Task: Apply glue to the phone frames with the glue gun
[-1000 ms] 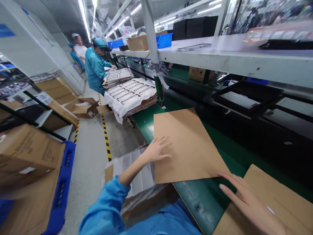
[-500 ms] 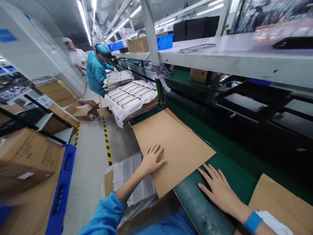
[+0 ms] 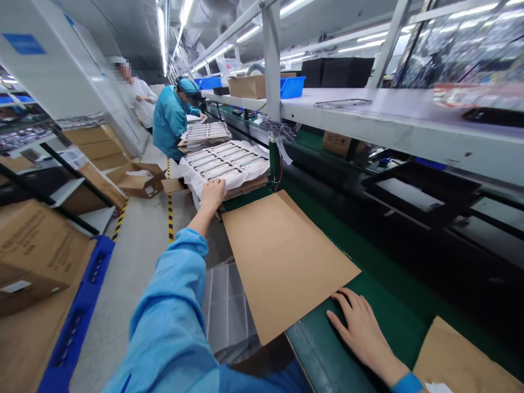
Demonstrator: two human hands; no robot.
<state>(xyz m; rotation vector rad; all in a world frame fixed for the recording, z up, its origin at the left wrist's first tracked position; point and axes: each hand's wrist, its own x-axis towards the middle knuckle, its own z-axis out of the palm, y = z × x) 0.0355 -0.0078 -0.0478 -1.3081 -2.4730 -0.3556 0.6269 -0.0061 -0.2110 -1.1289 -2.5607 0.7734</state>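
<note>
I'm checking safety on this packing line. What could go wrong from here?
The cardboard sheet overhangs the edge of the green bench, with only the right hand at its edge, so it might slide off. The left hand is at the white-wrapped stack of trays; a careless pull might shift that stack.

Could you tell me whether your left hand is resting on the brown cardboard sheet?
No, the left hand is off the brown cardboard sheet, reaching past its corner toward the white-wrapped trays.
</note>
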